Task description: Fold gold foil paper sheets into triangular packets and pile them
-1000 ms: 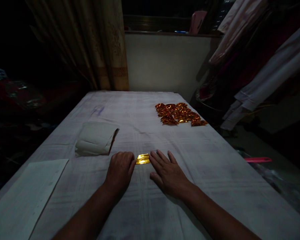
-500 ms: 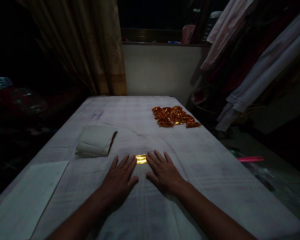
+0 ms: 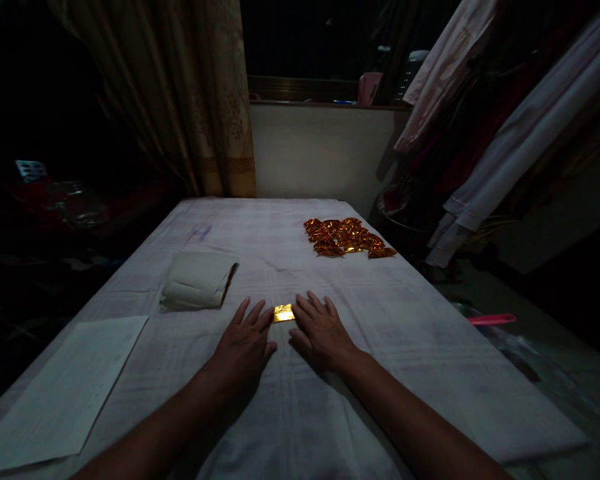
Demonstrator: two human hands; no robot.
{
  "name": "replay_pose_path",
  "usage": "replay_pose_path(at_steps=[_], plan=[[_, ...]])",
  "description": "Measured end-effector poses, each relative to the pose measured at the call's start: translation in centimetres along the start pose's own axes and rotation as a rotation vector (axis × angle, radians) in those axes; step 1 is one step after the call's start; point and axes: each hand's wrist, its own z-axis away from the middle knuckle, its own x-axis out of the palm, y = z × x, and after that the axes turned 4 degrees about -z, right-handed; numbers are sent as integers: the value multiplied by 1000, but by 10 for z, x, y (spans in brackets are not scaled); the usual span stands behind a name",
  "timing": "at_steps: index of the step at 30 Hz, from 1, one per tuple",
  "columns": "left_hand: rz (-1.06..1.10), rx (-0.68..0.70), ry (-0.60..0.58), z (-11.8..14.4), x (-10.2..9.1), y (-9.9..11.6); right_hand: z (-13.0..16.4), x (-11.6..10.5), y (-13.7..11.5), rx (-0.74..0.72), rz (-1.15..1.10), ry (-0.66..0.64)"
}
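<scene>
A small piece of shiny gold foil point(image 3: 283, 313) lies flat on the cloth-covered table between my hands. My left hand point(image 3: 244, 339) rests palm down with its fingers spread, and its fingertips reach the foil's left edge. On the other side, my right hand point(image 3: 320, 330) is also palm down with fingers stretched out, touching the right edge. Neither hand has anything gripped. Farther back on the right sits a pile of crumpled orange-gold foil pieces point(image 3: 343, 237); whether anything is wrapped inside cannot be seen.
A folded pale paper packet point(image 3: 195, 281) and a white sheet point(image 3: 70, 387) lie on the left of the white checked tablecloth point(image 3: 410, 400). Clothes point(image 3: 510, 147) hang beyond the right edge. A curtain point(image 3: 200, 100) hangs behind, and a pink cup point(image 3: 369, 89) stands on the sill.
The view has shifted slightly. My left hand's fingers have drawn in and bent a little beside the foil. My right hand stays at the foil's right edge.
</scene>
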Motion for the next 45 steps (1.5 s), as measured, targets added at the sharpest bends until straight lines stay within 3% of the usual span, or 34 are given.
replay_pose_path(at_steps=[6, 14, 20, 24, 31, 35, 45], plan=[[-8, 11, -30, 2, -1, 1, -15, 5, -7, 30, -4, -51], [-10, -32, -29, -8, -8, 6, 10, 3, 10, 100, 13, -15], [-18, -153, -18, -23, -12, 4, 11, 8, 17, 204, -55, 85], [42, -216, 22, -28, -6, 6, 11, 11, 20, 192, -71, 123], [210, -77, 131, -30, 0, 9, 12, 13, 25, 157, -114, 157], [243, -72, 183, -26, 0, 5, 13, 17, 32, 123, -179, 225], [416, 3, 51, -8, -3, 4, 13, 16, 34, -24, -258, 294]])
